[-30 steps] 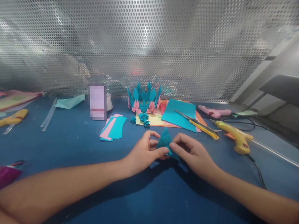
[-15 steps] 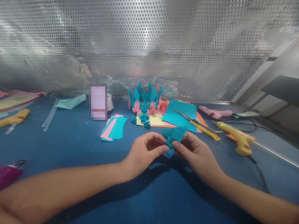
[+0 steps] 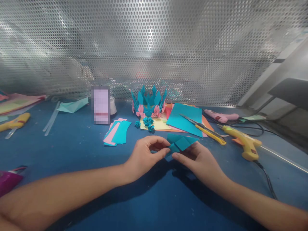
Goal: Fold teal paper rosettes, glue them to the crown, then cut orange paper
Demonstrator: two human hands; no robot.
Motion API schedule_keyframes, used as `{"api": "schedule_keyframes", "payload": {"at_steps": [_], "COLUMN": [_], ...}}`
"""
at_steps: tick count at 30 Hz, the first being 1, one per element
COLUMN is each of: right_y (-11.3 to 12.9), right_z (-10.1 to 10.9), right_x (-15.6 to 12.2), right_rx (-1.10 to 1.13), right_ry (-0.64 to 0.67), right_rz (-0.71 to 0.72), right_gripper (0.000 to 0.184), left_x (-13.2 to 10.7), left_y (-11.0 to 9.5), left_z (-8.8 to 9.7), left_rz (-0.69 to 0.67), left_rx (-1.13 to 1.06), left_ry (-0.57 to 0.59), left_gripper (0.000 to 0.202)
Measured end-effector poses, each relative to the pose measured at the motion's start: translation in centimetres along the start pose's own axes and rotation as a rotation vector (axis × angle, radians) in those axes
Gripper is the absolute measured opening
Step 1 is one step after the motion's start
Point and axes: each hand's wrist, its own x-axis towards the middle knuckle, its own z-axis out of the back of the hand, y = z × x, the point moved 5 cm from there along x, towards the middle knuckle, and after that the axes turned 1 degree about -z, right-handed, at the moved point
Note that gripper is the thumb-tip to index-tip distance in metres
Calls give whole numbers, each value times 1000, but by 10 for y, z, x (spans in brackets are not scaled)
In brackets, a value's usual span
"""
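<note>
A folded teal paper piece (image 3: pixel 183 143) is held between my two hands above the blue table. My left hand (image 3: pixel 147 156) pinches its left edge between thumb and fingers. My right hand (image 3: pixel 201 160) grips its lower right side, the thumb in front and the fingers partly hidden behind. Beyond the hands stands a teal paper crown (image 3: pixel 149 102) with pink paper flowers round its base. Small teal paper flowers (image 3: pixel 148 121) lie just in front of it.
Left of centre are pink and teal paper strips (image 3: pixel 120 133) and a blurred-out phone (image 3: pixel 101 105). Paper sheets (image 3: pixel 184 117) lie under a yellow-handled cutter (image 3: pixel 211 133). A yellow glue gun (image 3: pixel 245 141) and a pink glue gun (image 3: pixel 222 116) rest at right. A perforated metal panel (image 3: pixel 154 48) stands behind.
The folded paper has turned between my fingers, its wide top edge now lying flatter and pointing right. My hands have shifted only slightly.
</note>
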Motion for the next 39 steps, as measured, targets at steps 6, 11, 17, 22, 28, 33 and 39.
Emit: {"api": "schedule_keyframes", "payload": {"at_steps": [6,11,17,22,28,33,39], "right_y": [4,23,29,30,28,26,29], "right_z": [10,17,10,7,6,4,2], "right_x": [3,-2,-3,-4,-3,-3,-5], "right_rx": [-82,-397,-655,-648,-596,-615,-640], "right_ry": [-69,-131,-61,-45,-37,-29,-6], "right_rz": [185,522,599,582,473,448,534], "right_gripper": [58,36,12,8,9,8,3], "left_x": [0,0,-2,-3,-5,-6,-7], "left_y": [-2,-2,-6,-6,-5,-4,-6], "left_z": [0,-1,-5,-7,-8,-10,-12], "left_rz": [-77,-112,-172,-133,-131,-113,-117], "left_rx": [35,104,155,114,96,79,60], "left_ry": [18,49,101,95,120,149,186], "left_gripper": [8,12,18,21,25,27,28]}}
